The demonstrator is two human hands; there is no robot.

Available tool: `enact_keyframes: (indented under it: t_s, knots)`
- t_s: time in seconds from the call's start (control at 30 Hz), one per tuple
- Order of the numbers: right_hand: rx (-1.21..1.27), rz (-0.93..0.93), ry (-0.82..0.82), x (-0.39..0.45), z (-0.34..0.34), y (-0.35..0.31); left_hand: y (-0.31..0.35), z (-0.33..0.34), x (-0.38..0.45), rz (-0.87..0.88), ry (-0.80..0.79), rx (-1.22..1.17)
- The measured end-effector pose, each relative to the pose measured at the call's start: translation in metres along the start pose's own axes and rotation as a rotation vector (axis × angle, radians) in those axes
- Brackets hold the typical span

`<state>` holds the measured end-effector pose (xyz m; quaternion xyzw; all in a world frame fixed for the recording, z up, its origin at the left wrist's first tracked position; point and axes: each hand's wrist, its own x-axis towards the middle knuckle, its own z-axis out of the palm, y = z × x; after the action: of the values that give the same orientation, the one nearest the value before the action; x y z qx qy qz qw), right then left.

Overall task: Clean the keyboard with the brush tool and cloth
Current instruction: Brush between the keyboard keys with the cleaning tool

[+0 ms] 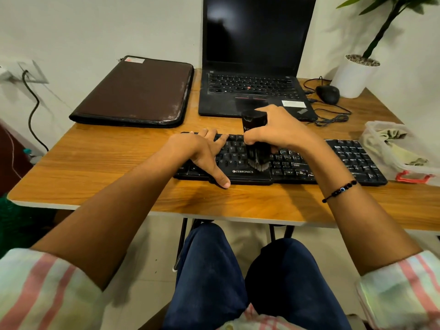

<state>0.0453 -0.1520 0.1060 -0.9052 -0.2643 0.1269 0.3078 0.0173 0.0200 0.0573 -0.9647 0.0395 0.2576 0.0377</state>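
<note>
1. My knees in dark blue trousers (238, 277), bottom centre of the frame, under the bench edge.
2. My two forearms, bare below rolled striped sleeves (40, 289), reaching up from the lower corners. A black bead bracelet (339, 191) sits on my right wrist.
3. Bench (100, 167): wood-grain top, filling the middle of the frame.
4. Keyboard (352, 160): black, lettered ZEBRONICS, lying along the bench's near half, centre to right of the frame.
5. My left hand (202, 151): laid flat on the keyboard's left end, fingers spread, thumb reaching over the near edge onto the bench. Its grip is apart and holds nothing.
6. My right hand (283, 129): grip clamped round the black brush tool (256, 139), which stands upright just right of my left hand.
7. The brush tool's bristles are down on the keys at mid-keyboard, just above the brand lettering.
8. Clear plastic box (392, 158): right edge of the frame, just beside the keyboard's right end, with a red clasp. A pale cloth (390, 134) lies crumpled inside.
9. Laptop (257, 55): black, lid up, screen dark, behind the keyboard at upper centre.
10. Brown zip folder (135, 91): flat, upper left, beside the laptop.
11. Black wired mouse (328, 94): right of the laptop, its cable looped nearby.
12. White plant pot (354, 77): upper right corner, green leaves above.
</note>
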Motion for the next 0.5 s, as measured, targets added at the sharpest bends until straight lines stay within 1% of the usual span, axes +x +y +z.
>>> enact_keyframes:
  t_s: [0.07,0.2,0.23,0.3,0.4,0.5]
  knots:
    - [0.021,0.018,0.026,0.0,0.006,0.003,0.0,0.001,0.0,0.002,0.0,-0.004]
    - [0.121,-0.065,0.315,-0.001,0.022,0.012,0.0,0.0,-0.001,0.005,-0.001,-0.002]
    - [0.139,-0.075,0.345,-0.002,0.023,0.013,0.0,0.0,-0.001,0.004,-0.003,-0.001]
    - [0.129,-0.027,0.308,-0.005,0.02,0.015,0.0,-0.001,-0.002,-0.001,-0.006,0.005]
    - [0.087,0.097,0.143,-0.006,0.007,0.015,0.0,-0.001,-0.002,-0.004,-0.012,-0.003]
    - [0.127,0.112,0.11,-0.004,0.004,0.016,0.0,-0.001,0.0,-0.003,-0.022,-0.001]
